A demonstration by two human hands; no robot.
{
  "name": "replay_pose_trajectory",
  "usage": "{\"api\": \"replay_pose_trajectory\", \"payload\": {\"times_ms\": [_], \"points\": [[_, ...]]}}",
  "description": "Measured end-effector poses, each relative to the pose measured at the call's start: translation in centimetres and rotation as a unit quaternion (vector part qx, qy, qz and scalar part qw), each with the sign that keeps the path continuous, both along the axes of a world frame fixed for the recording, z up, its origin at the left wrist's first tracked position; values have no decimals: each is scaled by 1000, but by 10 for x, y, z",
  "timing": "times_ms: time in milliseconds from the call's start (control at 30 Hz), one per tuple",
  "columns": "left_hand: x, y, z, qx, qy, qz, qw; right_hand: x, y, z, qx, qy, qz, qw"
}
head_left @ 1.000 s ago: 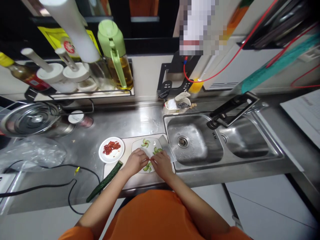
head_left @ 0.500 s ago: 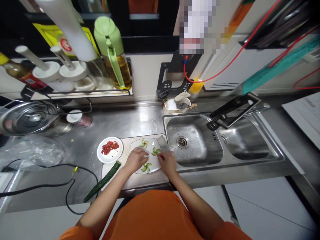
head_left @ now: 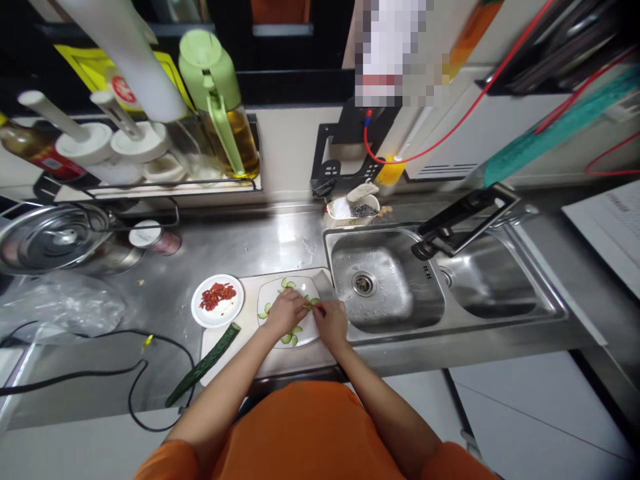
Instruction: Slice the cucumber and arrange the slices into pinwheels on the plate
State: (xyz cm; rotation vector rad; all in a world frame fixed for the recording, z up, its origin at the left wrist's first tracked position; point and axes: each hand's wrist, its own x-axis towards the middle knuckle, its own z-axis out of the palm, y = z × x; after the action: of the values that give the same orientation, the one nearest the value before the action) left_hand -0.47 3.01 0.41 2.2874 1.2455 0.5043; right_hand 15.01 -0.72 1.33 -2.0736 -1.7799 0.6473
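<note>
A pale, square-shaped plate [head_left: 267,293] carries cucumber slices fanned into small flower shapes, such as the lower flower [head_left: 290,335] and the top one [head_left: 287,285]. My left hand [head_left: 289,313] reaches over the plate's middle, fingertips pinched at the cucumber slices [head_left: 312,301] on the right side. My right hand [head_left: 332,323] meets it there from the plate's right edge, thumb and finger closed; what sits between them is too small to make out. Red dried pieces [head_left: 217,296] lie on a round white plate [head_left: 197,313] to the left.
Under the square plate is a light cutting board [head_left: 270,363], with a whole cucumber [head_left: 203,367] angled across its left edge. A double sink [head_left: 390,280] with a black faucet [head_left: 463,220] is at right. Black cable [head_left: 133,393] and a plastic bag [head_left: 63,307] lie left.
My left hand has moved right across the plate, and its fingertips now meet my right hand's at the right-hand flower. Cucumber slices at the plate's left side have come into sight.
</note>
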Motion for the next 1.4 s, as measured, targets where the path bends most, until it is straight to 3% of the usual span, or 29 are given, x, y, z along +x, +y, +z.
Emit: {"api": "replay_pose_trajectory", "payload": {"times_ms": [433,833,1167,1400], "points": [[5,5,-12,14,11,-26,1000,-2,4,3,-32,-4,-8,999],[4,6,-21,21,10,-25,999,-1,3,-3,-13,18,-7,1000],[5,7,-14,12,30,-40,999,-2,2,0,-16,8,13,1000],[4,6,-20,18,24,-37,999,-2,2,0,-17,-3,10,1000]]}}
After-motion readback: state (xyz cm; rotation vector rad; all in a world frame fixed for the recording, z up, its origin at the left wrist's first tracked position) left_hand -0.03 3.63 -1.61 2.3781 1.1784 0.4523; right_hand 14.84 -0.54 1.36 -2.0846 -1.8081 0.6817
